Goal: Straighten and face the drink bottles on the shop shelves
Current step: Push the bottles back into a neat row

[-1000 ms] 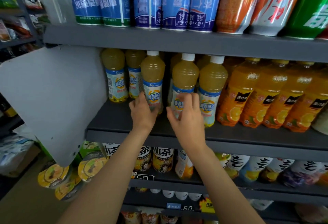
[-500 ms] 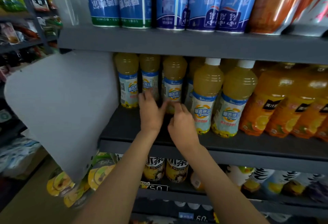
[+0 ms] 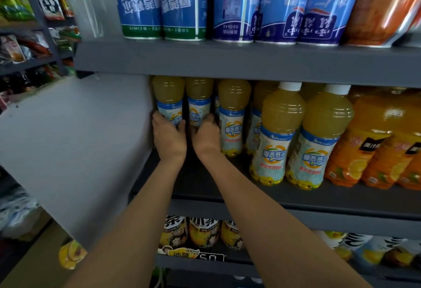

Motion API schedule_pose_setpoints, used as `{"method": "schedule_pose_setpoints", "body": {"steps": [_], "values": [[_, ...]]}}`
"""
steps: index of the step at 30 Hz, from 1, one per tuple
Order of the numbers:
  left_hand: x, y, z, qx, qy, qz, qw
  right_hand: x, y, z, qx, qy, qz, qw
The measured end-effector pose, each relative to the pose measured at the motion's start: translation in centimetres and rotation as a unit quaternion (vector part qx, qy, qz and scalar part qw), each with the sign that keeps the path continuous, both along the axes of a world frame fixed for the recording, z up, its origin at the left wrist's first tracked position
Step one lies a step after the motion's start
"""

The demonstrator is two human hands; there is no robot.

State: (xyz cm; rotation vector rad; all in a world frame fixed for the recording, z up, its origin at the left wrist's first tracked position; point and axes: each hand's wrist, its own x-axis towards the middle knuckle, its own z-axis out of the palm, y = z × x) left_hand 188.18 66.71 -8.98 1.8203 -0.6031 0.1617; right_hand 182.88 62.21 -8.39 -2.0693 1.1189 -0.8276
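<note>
Head view: hands apparently around two rear-left bottles.

Grey shelving, pale end panel, snack racks behind.

Head view, single camera: you look forward and slightly down into the shop shelving from close range.

Your one wide-angle view faces the middle shelf square on, near enough that both forearms enter from the bottom edge. It takes in the shelf above from below, the lower tier from above, and a side aisle at the left edge. Straight lines bow toward the borders.
</note>
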Motion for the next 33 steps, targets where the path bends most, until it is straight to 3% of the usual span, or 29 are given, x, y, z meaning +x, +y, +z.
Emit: {"method": "schedule_pose_setpoints", "body": {"steps": [11, 25, 33], "values": [[0.0, 3.1, -0.5, 0.028, -0.002, -0.031, 0.999, 0.2, 2.2, -0.8, -0.032, -0.011, -0.046, 0.998], [-1.5, 6.5, -0.8, -0.014, 0.003, -0.114, 0.993, -3.1, 4.6, -1.4, -0.076, 0.004, -0.067, 0.995], [-2.3, 7.3, -1.2, -0.024, -0.011, -0.138, 0.990, -5.5, 4.6, -0.8, -0.026, -0.013, 0.022, 0.999]]}}
